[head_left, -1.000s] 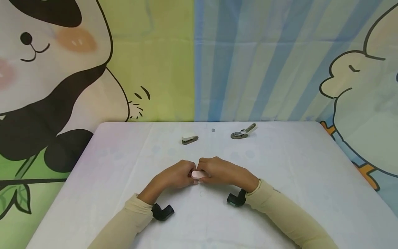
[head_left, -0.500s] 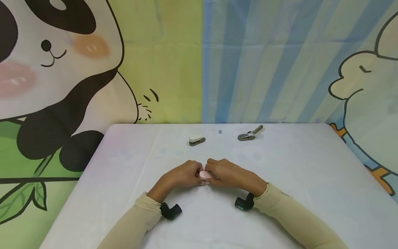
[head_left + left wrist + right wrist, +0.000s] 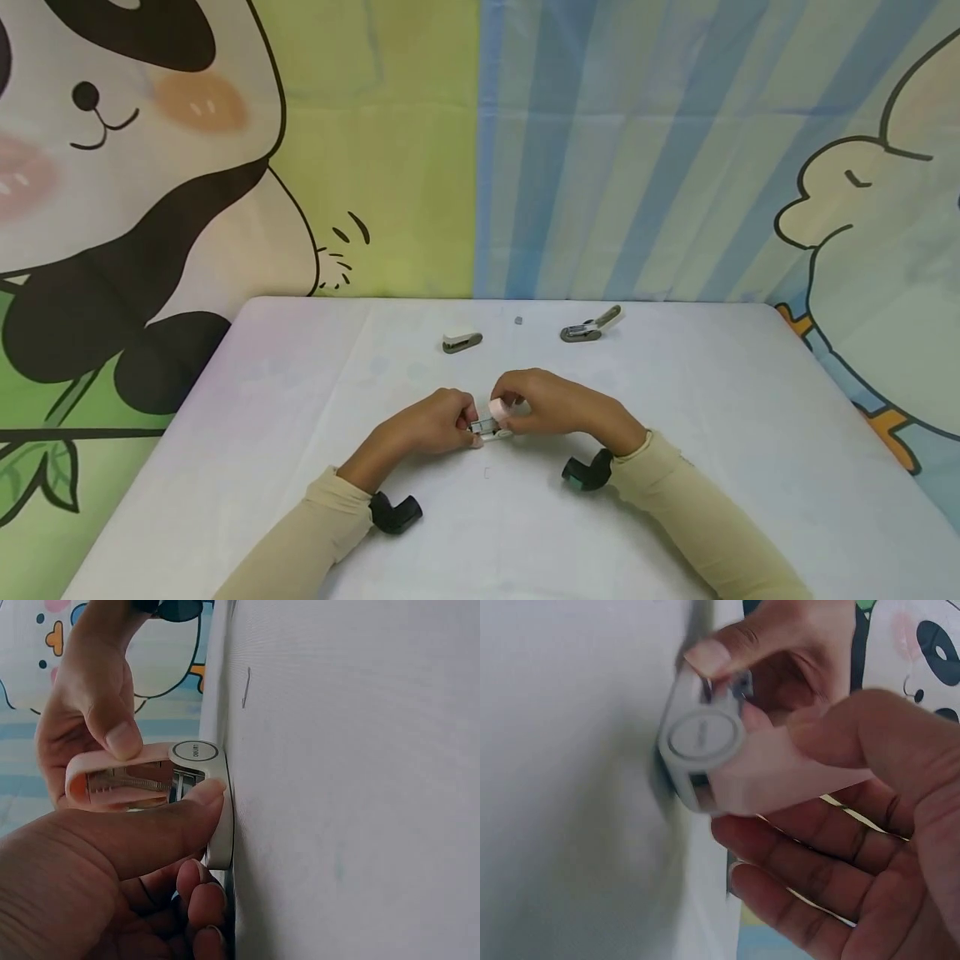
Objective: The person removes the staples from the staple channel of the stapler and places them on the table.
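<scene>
A small pink-and-white stapler [image 3: 486, 427] stands swung open low over the table's middle. My left hand [image 3: 438, 421] grips its white base [image 3: 220, 844], thumb lying along the side. With thumb and fingers my right hand [image 3: 558, 404] pinches the raised pink top arm [image 3: 769, 776]. In the left wrist view a spring shows inside that arm, and a metal staple channel lies by the round hinge cap [image 3: 196, 751]. A single loose staple [image 3: 246, 687] lies on the white cloth close by. Fingers hide part of the base.
Farther back on the table [image 3: 675, 375] rest a grey-and-white stapler [image 3: 462, 342] and a second one [image 3: 588, 327] with its top swung up. Between them lies a small grey piece [image 3: 518, 320]. A printed curtain [image 3: 420, 150] hangs behind the table's back edge.
The stapler's pink top has swung up from its base, uncovering the metal channel. My right hand has risen with that top, while my left hand stays at the base. The head view has shifted slightly.
</scene>
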`<control>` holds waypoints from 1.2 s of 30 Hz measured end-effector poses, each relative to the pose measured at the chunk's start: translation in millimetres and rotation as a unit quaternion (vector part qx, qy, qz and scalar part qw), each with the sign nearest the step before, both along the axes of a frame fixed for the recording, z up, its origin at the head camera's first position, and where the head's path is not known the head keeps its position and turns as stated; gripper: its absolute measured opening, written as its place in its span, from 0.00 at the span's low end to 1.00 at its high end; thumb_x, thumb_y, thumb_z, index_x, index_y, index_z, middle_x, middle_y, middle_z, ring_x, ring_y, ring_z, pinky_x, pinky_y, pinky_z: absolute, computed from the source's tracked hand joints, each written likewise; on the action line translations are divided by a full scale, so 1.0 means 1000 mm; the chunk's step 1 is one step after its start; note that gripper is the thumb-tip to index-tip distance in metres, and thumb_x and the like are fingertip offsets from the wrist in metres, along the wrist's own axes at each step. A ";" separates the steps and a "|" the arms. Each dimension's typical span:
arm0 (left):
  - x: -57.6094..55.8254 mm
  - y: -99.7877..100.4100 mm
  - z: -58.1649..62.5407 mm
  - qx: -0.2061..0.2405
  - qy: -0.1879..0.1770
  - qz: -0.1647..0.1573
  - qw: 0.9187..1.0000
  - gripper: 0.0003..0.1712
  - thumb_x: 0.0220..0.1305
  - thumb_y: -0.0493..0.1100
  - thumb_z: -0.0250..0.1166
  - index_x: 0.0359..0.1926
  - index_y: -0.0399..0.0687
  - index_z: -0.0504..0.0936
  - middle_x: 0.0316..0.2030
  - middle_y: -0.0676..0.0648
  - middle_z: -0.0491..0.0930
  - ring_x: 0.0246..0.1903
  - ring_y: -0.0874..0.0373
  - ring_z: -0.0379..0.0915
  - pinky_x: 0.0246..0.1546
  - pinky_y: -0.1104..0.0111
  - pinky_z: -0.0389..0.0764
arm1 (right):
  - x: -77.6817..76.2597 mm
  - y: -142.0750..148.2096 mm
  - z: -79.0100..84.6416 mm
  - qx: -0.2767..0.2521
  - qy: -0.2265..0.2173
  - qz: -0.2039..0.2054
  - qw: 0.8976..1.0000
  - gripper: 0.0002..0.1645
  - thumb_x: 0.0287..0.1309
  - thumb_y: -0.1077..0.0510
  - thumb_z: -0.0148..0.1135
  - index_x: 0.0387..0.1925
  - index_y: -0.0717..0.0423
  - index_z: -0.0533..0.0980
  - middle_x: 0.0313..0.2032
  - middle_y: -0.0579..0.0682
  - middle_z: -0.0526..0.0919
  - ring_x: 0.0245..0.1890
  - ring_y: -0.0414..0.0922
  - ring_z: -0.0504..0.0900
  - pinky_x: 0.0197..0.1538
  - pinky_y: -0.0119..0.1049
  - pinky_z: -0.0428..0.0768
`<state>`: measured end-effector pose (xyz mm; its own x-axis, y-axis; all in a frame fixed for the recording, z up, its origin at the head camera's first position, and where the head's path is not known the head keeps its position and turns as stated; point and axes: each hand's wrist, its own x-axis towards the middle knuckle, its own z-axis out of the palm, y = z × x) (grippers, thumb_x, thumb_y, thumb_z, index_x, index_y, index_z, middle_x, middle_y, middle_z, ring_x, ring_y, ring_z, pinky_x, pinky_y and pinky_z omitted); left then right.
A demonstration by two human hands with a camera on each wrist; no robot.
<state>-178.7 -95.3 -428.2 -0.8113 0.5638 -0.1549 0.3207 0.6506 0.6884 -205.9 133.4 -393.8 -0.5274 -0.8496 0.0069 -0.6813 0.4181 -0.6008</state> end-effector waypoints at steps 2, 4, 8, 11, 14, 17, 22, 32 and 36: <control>-0.001 0.001 0.000 -0.005 0.000 0.002 1.000 0.11 0.55 0.40 0.73 0.30 0.47 0.77 0.22 0.53 0.72 0.24 0.62 0.66 0.27 0.68 0.68 | -0.003 0.004 0.004 0.013 -0.009 -0.008 1.000 0.10 0.57 0.62 0.66 0.40 0.49 0.75 0.36 0.38 0.79 0.38 0.40 0.78 0.42 0.38 0.77; -0.001 0.001 0.000 -0.007 0.000 0.003 1.000 0.11 0.55 0.40 0.73 0.30 0.47 0.77 0.23 0.53 0.72 0.25 0.62 0.66 0.27 0.68 0.68 | -0.006 0.009 0.007 0.034 -0.009 -0.013 0.999 0.10 0.54 0.63 0.66 0.35 0.49 0.74 0.32 0.39 0.78 0.32 0.39 0.74 0.37 0.35 0.74; 0.000 0.002 0.000 -0.003 -0.003 0.003 1.000 0.11 0.54 0.39 0.73 0.30 0.46 0.77 0.23 0.52 0.72 0.25 0.61 0.66 0.28 0.67 0.68 | -0.006 0.016 0.010 0.069 0.001 -0.018 0.997 0.10 0.51 0.65 0.66 0.28 0.49 0.74 0.27 0.40 0.75 0.28 0.38 0.68 0.32 0.33 0.68; 0.001 0.002 -0.001 -0.005 -0.002 0.003 1.000 0.11 0.55 0.40 0.73 0.31 0.46 0.77 0.24 0.52 0.72 0.26 0.60 0.66 0.29 0.67 0.68 | -0.004 0.018 0.013 0.081 0.005 -0.015 0.997 0.09 0.52 0.65 0.66 0.27 0.48 0.75 0.28 0.39 0.75 0.29 0.38 0.69 0.34 0.33 0.70; 0.002 0.003 -0.002 -0.008 -0.004 0.005 1.000 0.11 0.55 0.40 0.73 0.31 0.46 0.77 0.24 0.52 0.72 0.26 0.60 0.66 0.29 0.66 0.68 | -0.003 0.020 0.017 0.089 0.007 -0.010 0.996 0.08 0.55 0.62 0.67 0.28 0.47 0.77 0.29 0.37 0.76 0.31 0.41 0.73 0.37 0.35 0.72; 0.002 0.003 -0.002 -0.009 -0.004 0.007 1.000 0.11 0.56 0.41 0.73 0.32 0.46 0.77 0.25 0.52 0.72 0.26 0.60 0.66 0.29 0.66 0.68 | -0.001 0.020 0.022 0.076 0.069 -0.016 0.995 0.03 0.58 0.57 0.68 0.30 0.46 0.80 0.34 0.38 0.78 0.41 0.45 0.77 0.46 0.39 0.74; 0.000 0.002 0.000 -0.010 -0.002 0.005 1.000 0.11 0.55 0.42 0.73 0.32 0.46 0.78 0.24 0.52 0.73 0.26 0.60 0.67 0.29 0.66 0.69 | 0.015 0.004 0.029 -0.031 0.174 -0.059 0.982 0.06 0.62 0.55 0.66 0.40 0.51 0.81 0.45 0.45 0.79 0.54 0.48 0.72 0.57 0.45 0.70; 0.001 0.001 0.000 0.001 0.002 -0.004 1.000 0.12 0.54 0.40 0.73 0.26 0.47 0.76 0.18 0.54 0.68 0.20 0.62 0.62 0.23 0.68 0.64 | 0.031 -0.028 0.008 -0.037 0.056 -0.058 0.996 0.08 0.63 0.63 0.62 0.44 0.57 0.81 0.32 0.41 0.77 0.28 0.36 0.74 0.32 0.31 0.75; 0.001 0.001 0.000 -0.005 0.003 0.004 1.000 0.11 0.54 0.41 0.73 0.28 0.48 0.76 0.21 0.53 0.71 0.23 0.62 0.65 0.26 0.68 0.67 | 0.030 -0.031 0.003 0.008 0.059 -0.076 0.995 0.04 0.60 0.64 0.64 0.37 0.58 0.83 0.29 0.41 0.76 0.27 0.36 0.72 0.32 0.30 0.73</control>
<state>-177.3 -94.1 -428.3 -0.8167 0.5561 -0.1544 0.3203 0.6593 0.6803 -175.5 102.5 -390.5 -0.6462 -0.7606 0.0625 -0.6745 0.5309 -0.5130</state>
